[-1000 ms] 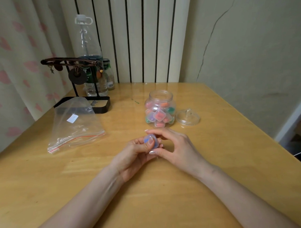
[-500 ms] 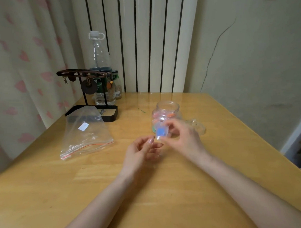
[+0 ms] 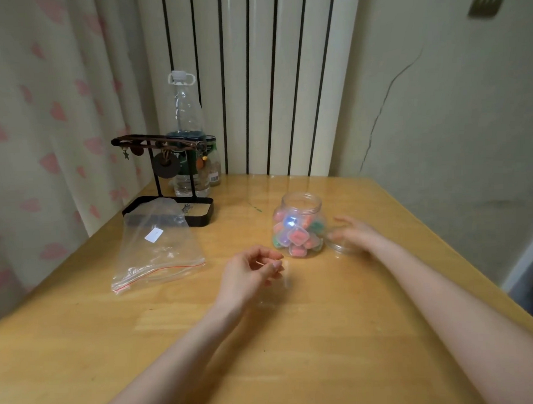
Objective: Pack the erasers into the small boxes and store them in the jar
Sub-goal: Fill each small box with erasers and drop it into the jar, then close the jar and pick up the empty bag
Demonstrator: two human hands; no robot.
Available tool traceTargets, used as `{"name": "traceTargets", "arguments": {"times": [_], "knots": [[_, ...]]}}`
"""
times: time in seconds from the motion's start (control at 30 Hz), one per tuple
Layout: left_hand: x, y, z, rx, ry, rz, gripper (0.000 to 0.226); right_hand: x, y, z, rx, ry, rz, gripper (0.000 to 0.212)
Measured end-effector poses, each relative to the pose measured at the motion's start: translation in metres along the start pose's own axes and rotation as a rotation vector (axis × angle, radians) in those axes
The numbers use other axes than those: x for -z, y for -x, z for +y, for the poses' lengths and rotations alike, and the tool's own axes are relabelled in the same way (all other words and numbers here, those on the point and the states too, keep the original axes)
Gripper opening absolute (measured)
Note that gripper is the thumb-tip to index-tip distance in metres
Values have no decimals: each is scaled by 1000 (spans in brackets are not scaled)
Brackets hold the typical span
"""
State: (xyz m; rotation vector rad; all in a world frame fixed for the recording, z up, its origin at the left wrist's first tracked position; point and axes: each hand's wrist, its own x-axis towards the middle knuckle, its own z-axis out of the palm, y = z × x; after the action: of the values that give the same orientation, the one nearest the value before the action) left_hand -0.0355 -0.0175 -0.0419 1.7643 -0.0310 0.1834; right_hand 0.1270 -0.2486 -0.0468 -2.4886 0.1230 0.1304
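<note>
While the jar point(image 3: 299, 231) is standing open, its lid point(image 3: 341, 250) is lying just right, under the nearer right hand point(image 3: 355, 233), grip indiscernible; the left hand point(image 3: 246, 275) is idling slack, empty.

The open jar point(image 3: 301, 201) stands on the table point(image 3: 295, 358), holding small coloured boxes point(image 3: 297, 237). The right hand point(image 3: 355, 233) rests on the clear lid point(image 3: 341, 250) just beside it. The left hand point(image 3: 249, 272) hovers nearby, loosely curled, empty.
</note>
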Motion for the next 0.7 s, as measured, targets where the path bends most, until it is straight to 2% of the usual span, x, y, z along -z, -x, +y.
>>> {"name": "traceTargets", "arguments": {"times": [0.07,0.17,0.23,0.27,0.3,0.37,0.47,0.57,0.7], "knots": [[-4,-19,4,7,-178,-9,31,-10,-1,13,42,125,-6,74],[-10,-51,3,57,-294,-30,93,-7,1,12,9,194,120,58],[-14,-72,-2,78,-306,-17,115,5,6,-3,-30,28,269,52],[-17,-81,-4,77,-317,-15,121,14,8,-14,6,-88,353,54],[-22,-88,-6,71,-317,-16,127,22,12,-28,93,-187,409,57],[-31,-99,-9,70,-263,-26,138,30,23,-61,307,-264,376,61],[-45,-103,-11,75,-146,-77,145,20,30,-94,449,-21,170,57],[-51,-106,-11,60,-97,-97,133,14,29,-106,437,223,52,61],[-49,-105,-11,25,-169,-81,115,35,24,-122,404,349,-171,65]]}}
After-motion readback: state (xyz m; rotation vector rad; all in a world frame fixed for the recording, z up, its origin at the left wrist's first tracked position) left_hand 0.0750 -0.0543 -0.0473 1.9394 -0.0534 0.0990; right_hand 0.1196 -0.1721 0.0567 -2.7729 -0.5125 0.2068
